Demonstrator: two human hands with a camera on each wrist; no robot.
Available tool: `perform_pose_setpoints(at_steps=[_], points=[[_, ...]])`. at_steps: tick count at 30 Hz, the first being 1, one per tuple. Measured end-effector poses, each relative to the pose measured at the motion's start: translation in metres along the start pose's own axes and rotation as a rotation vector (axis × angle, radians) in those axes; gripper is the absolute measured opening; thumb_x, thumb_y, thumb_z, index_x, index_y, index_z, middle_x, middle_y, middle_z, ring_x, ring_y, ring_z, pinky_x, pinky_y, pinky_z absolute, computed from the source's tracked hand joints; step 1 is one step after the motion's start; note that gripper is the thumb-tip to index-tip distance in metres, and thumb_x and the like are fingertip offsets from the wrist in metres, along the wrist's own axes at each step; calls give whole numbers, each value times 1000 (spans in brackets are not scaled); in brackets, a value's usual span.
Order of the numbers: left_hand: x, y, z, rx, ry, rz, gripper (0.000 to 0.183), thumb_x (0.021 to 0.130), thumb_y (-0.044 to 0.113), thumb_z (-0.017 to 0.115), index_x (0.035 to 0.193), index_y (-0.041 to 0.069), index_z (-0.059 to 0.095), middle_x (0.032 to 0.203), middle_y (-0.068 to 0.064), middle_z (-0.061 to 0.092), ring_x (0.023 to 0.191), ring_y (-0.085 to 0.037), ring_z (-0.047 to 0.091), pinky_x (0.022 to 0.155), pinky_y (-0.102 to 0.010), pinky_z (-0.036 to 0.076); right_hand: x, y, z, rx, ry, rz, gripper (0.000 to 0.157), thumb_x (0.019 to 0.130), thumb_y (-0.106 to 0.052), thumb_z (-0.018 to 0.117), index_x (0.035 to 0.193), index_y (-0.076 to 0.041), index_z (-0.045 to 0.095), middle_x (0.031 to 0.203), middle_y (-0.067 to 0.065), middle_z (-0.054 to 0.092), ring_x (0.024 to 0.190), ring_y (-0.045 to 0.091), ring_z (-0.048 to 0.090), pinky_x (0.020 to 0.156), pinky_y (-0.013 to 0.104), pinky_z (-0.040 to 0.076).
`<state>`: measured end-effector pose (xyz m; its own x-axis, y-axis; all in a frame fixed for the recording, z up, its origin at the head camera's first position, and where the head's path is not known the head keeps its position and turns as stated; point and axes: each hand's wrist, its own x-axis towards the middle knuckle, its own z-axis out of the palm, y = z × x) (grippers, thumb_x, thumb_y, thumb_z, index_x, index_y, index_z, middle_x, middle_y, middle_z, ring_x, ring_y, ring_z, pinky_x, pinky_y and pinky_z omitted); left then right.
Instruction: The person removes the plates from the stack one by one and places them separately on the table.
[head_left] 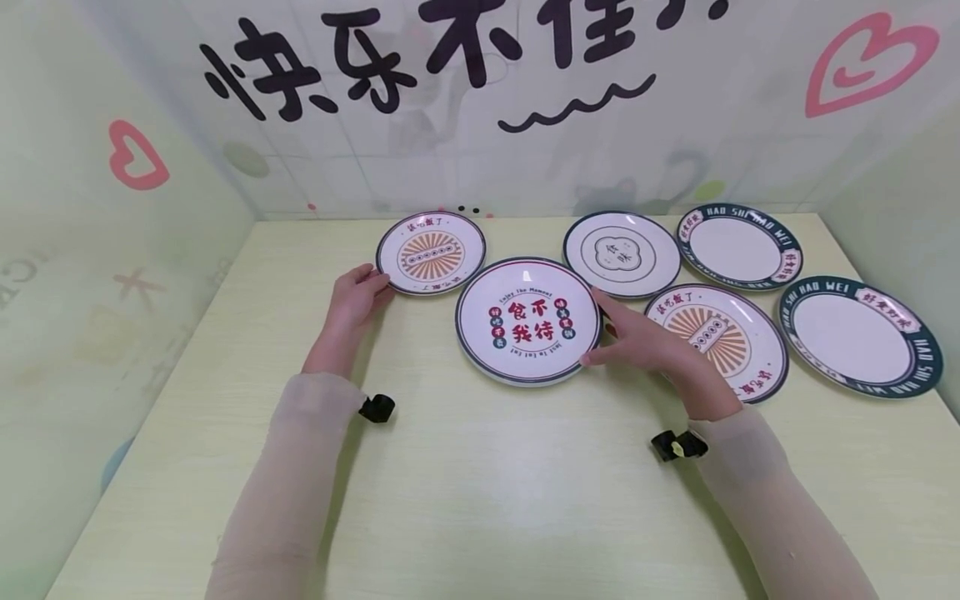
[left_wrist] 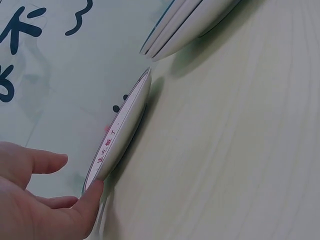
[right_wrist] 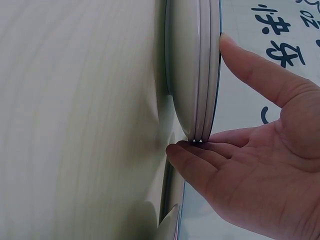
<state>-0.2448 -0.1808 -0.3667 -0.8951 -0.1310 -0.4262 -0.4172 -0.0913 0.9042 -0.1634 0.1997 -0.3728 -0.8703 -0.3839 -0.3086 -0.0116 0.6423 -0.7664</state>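
Observation:
Near the middle of the table, a stack of plates [head_left: 525,367] has red and black characters on its top plate. My right hand [head_left: 641,337] grips its right rim, thumb and fingertips spaced along the edge; the right wrist view shows several stacked rims beside the fingertips [right_wrist: 172,150]. To the left lies a smaller plate [head_left: 431,283] with an orange sunburst. My left hand [head_left: 356,296] is at that plate's left edge. In the left wrist view one fingertip [left_wrist: 95,190] touches the rim, while another finger [left_wrist: 50,161] stands off it.
Behind and right of the stack are a plate with a flower-shaped outline [head_left: 622,283], a larger sunburst plate [head_left: 750,367] and two dark-rimmed plates, one far [head_left: 735,250] and one nearer the right edge [head_left: 855,342]. Printed panels [head_left: 450,150] enclose the pale table [head_left: 487,500].

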Motion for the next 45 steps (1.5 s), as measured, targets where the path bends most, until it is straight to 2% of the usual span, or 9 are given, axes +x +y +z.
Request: perform_pose_setpoints(at_steps=[8, 18, 32, 40, 45], points=[[-1, -6, -10, 4, 10, 26, 66, 102, 5, 49, 160, 9, 18, 163, -12, 32, 144, -24, 43, 116, -27, 44, -1, -1, 0, 3, 0, -3, 110, 84, -11, 77, 160, -5, -3, 168, 20, 0, 154, 42, 7, 128, 53, 11], [-6, -8, -16, -17, 4, 36, 65, 101, 6, 53, 158, 10, 22, 163, -9, 32, 145, -23, 43, 117, -27, 43, -2, -7, 0, 15, -3, -9, 111, 84, -14, 77, 160, -5, -4, 167, 22, 0, 153, 46, 9, 128, 56, 10], [-13, -16, -15, -19, -27, 30, 65, 100, 6, 55, 158, 12, 24, 161, -8, 36, 136, -17, 50, 117, -28, 44, -1, -3, 0, 3, 0, 1, 112, 83, -16, 78, 160, -5, -3, 167, 22, 1, 154, 45, 7, 128, 56, 9], [-18, -17, -12, -16, -44, 37, 65, 101, 6, 53, 158, 11, 23, 161, -9, 35, 141, -22, 46, 118, -29, 43, -2, -2, 0, 3, 3, -8, 111, 83, -15, 78, 160, -4, -2, 167, 22, 2, 154, 44, 7, 128, 56, 9], [-21, -19, -10, 2, -54, 39, 64, 101, 7, 53, 158, 11, 24, 161, -9, 36, 138, -21, 48, 117, -28, 43, -1, -1, -1, 5, 0, -3, 110, 84, -13, 77, 160, -4, -3, 168, 21, 0, 154, 44, 7, 128, 55, 9]])
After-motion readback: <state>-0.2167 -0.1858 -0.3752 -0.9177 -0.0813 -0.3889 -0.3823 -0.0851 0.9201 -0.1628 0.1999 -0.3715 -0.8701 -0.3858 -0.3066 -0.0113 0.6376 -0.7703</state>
